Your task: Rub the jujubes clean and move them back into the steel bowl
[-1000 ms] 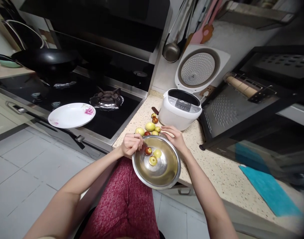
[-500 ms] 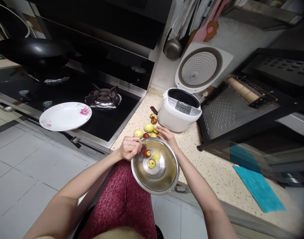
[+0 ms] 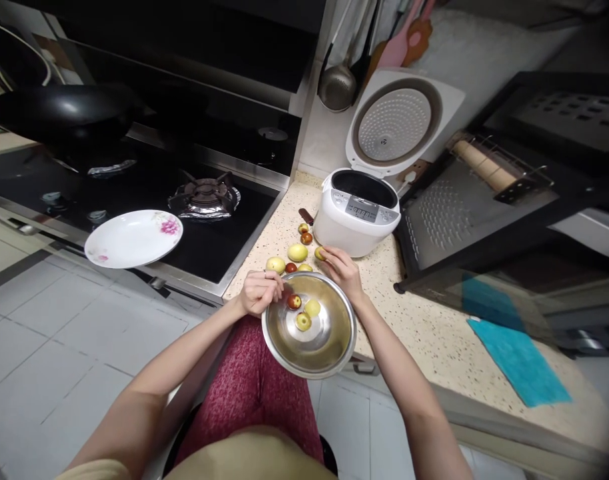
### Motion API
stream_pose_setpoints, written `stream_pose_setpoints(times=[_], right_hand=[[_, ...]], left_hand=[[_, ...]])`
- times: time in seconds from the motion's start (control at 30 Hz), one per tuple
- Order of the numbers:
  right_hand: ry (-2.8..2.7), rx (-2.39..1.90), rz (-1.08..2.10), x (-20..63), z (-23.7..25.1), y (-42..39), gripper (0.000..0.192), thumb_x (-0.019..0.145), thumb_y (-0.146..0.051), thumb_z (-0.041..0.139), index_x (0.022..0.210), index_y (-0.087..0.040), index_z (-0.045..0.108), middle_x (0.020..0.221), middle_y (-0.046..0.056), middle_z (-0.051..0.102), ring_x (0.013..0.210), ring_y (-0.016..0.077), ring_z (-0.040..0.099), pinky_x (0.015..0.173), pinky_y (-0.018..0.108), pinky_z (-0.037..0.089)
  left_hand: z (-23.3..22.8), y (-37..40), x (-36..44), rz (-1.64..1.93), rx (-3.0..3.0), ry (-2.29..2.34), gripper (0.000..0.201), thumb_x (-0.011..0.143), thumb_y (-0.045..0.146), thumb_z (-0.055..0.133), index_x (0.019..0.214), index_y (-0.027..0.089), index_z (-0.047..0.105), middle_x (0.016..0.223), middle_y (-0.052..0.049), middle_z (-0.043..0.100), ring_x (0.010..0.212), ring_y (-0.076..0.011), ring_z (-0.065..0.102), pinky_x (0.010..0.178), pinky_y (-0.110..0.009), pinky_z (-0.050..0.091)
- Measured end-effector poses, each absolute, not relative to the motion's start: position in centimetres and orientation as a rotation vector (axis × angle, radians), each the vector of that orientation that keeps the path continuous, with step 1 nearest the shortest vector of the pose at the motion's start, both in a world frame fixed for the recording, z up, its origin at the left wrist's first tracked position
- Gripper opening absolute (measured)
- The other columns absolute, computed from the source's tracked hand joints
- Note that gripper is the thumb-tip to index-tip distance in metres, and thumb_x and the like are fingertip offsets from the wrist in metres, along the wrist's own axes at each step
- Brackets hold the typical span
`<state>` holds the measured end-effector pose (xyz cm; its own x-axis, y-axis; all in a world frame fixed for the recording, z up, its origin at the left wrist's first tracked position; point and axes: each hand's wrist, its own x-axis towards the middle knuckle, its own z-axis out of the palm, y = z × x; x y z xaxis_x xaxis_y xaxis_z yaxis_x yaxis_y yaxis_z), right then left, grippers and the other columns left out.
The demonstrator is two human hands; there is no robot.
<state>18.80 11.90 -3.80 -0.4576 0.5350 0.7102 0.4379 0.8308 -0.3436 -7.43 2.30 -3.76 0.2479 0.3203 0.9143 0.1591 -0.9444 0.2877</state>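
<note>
A steel bowl (image 3: 329, 347) juts over the counter's front edge. Three small fruits lie in it: a reddish one (image 3: 294, 301) and two yellow-green ones (image 3: 308, 315). My left hand (image 3: 258, 292) grips the bowl's left rim. My right hand (image 3: 340, 269) rests at the bowl's far rim, its fingers closed on a small yellow fruit (image 3: 319, 253). Several more yellow and red fruits (image 3: 297, 252) lie loose on the speckled counter (image 3: 434, 333) just beyond the bowl.
A white rice cooker (image 3: 357, 212) stands open behind the fruits. A flowered white plate (image 3: 133, 237) sits on the front of the gas hob (image 3: 204, 200), a black wok (image 3: 59, 113) at the far left. An open oven door (image 3: 464, 213) and a blue cloth (image 3: 517, 360) lie to the right.
My right hand has shifted slightly back and closed its fingers on a yellow fruit from the counter. My left hand stays on the bowl's rim.
</note>
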Motion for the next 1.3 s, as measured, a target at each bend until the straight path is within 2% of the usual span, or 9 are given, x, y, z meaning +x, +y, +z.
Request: stream_pose_setpoints(times=[0.13, 0.27, 0.47, 0.57, 0.67, 0.97, 1.3], right_hand=[[-2.011, -0.739, 0.076, 19.8, -1.6, 8.9, 0.029, 0.102, -0.023, 0.063, 0.128, -0.026, 0.075, 0.125, 0.012, 0.077, 0.115, 0.0275, 0.074, 0.102, 0.048, 0.062], [-2.05, -0.755, 0.211, 20.6, 0.5, 3.7, 0.032, 0.101, -0.02, 0.065, 0.132, -0.028, 0.072, 0.128, 0.011, 0.075, 0.117, 0.0268, 0.072, 0.103, 0.048, 0.061], [-2.294, -0.856, 0.465, 21.3, 1.2, -2.8, 0.029, 0.102, -0.021, 0.064, 0.129, -0.025, 0.072, 0.125, 0.01, 0.075, 0.115, 0.0257, 0.073, 0.099, 0.045, 0.063], [-2.338, -0.942, 0.505, 21.2, 0.9, -4.0, 0.028, 0.101, -0.02, 0.063, 0.128, -0.025, 0.072, 0.125, 0.01, 0.075, 0.115, 0.0262, 0.073, 0.1, 0.046, 0.063], [-2.37, -1.012, 0.523, 20.9, 0.9, -4.1, 0.028, 0.1, -0.017, 0.064, 0.126, -0.024, 0.071, 0.125, 0.01, 0.075, 0.115, 0.0265, 0.073, 0.1, 0.047, 0.063], [-2.501, -1.157, 0.483, 19.5, 0.9, -2.8, 0.034, 0.092, -0.003, 0.064, 0.119, -0.021, 0.075, 0.121, 0.01, 0.076, 0.108, 0.0279, 0.075, 0.096, 0.047, 0.064], [-2.484, -1.166, 0.585, 19.8, 1.6, -2.3, 0.033, 0.092, -0.004, 0.064, 0.117, -0.022, 0.076, 0.123, 0.01, 0.076, 0.109, 0.0257, 0.075, 0.098, 0.042, 0.061]], left_hand=[[-3.8, 2.3, -7.7, 1.761, 2.371, 0.514, 0.05, 0.107, 0.014, 0.037, 0.064, 0.016, 0.063, 0.06, -0.004, 0.071, 0.069, -0.0164, 0.074, 0.068, -0.03, 0.065], [-4.0, 1.7, -8.7, 1.704, 2.46, 0.533, 0.041, 0.103, 0.012, 0.043, 0.072, 0.016, 0.068, 0.073, -0.006, 0.078, 0.083, -0.0193, 0.077, 0.075, -0.033, 0.067], [-4.9, -0.2, -10.1, 1.527, 2.552, 0.581, 0.031, 0.103, 0.017, 0.045, 0.102, 0.016, 0.076, 0.104, -0.011, 0.081, 0.115, -0.0259, 0.073, 0.093, -0.043, 0.064], [-5.4, -1.1, -10.6, 1.388, 2.501, 0.633, 0.037, 0.108, 0.029, 0.041, 0.124, 0.015, 0.073, 0.127, -0.016, 0.075, 0.133, -0.0293, 0.063, 0.109, -0.053, 0.056], [-5.7, -1.6, -10.9, 1.289, 2.474, 0.642, 0.048, 0.111, 0.042, 0.036, 0.136, 0.015, 0.066, 0.141, -0.019, 0.067, 0.144, -0.0315, 0.055, 0.117, -0.058, 0.049], [-6.2, -1.5, -11.0, 1.271, 2.465, 0.623, 0.05, 0.111, 0.046, 0.035, 0.141, 0.016, 0.063, 0.144, -0.019, 0.064, 0.147, -0.0319, 0.051, 0.119, -0.059, 0.046], [-6.4, -1.5, -11.1, 1.275, 2.451, 0.621, 0.046, 0.11, 0.043, 0.038, 0.139, 0.017, 0.064, 0.144, -0.018, 0.065, 0.146, -0.0319, 0.052, 0.117, -0.057, 0.048]])
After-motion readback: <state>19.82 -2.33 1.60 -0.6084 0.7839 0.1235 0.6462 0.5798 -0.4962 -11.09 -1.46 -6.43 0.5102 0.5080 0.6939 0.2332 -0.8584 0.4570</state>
